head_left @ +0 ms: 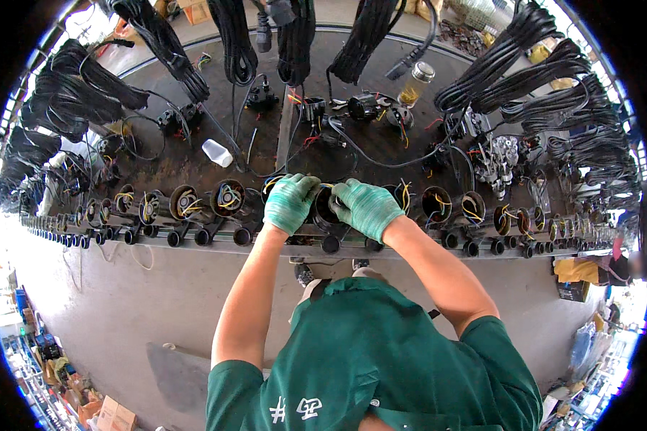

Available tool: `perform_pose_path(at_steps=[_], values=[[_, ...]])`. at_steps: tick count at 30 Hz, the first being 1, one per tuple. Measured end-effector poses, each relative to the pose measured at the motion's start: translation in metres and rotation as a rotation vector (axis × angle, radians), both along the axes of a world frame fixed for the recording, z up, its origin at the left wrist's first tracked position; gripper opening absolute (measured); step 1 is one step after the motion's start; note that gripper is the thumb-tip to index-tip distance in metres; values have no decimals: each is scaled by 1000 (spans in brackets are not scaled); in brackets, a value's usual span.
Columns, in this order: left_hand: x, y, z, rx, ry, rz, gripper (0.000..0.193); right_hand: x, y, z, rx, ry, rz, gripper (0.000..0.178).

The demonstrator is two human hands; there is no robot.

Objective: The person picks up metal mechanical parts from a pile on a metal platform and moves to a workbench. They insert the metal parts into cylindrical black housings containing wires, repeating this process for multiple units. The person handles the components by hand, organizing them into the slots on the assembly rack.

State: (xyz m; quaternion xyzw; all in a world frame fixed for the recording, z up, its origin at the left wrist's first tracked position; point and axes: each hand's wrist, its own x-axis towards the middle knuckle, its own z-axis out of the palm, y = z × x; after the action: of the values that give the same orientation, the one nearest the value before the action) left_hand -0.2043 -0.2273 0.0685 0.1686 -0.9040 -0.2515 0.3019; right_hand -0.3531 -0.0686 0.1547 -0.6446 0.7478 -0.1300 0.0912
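Observation:
At the near edge of the bench, a black cylindrical housing (325,215) stands between my gloved hands, with its open end up. My left hand (292,203) is closed at its left side, fingertips pressed together by the rim; what they pinch is hidden. Gripping the rim from the right is my right hand (369,208), with its fingers bent over the opening. A short bit of yellow wire shows between the two hands. Just left stands another housing (228,197) with coloured wires inside, and to the right is a similar housing (436,205).
A long row of such housings lines the bench edge both ways. Coiled black cables (366,43) hang over the dark bench top (216,115). A white bottle (217,153), a glass jar (416,85) and metal parts (497,161) lie beyond my hands.

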Motion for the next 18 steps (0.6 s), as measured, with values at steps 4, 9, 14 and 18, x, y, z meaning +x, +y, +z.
perform_pose_path(at_steps=[4, 9, 14, 18], values=[[4, -3, 2, -26, -8, -6, 21, 4, -11, -13, 102, 9, -1, 26], [6, -6, 0, -20, 20, -11, 23, 4, -21, -36, 222, 94, 36, 25], [6, -2, 4, -46, 93, -17, 23, 9, -21, -17, 250, 2, 19, 32], [3, 1, 2, -17, 83, 1, 17, 1, 8, 3, 13, -110, -38, 38]])
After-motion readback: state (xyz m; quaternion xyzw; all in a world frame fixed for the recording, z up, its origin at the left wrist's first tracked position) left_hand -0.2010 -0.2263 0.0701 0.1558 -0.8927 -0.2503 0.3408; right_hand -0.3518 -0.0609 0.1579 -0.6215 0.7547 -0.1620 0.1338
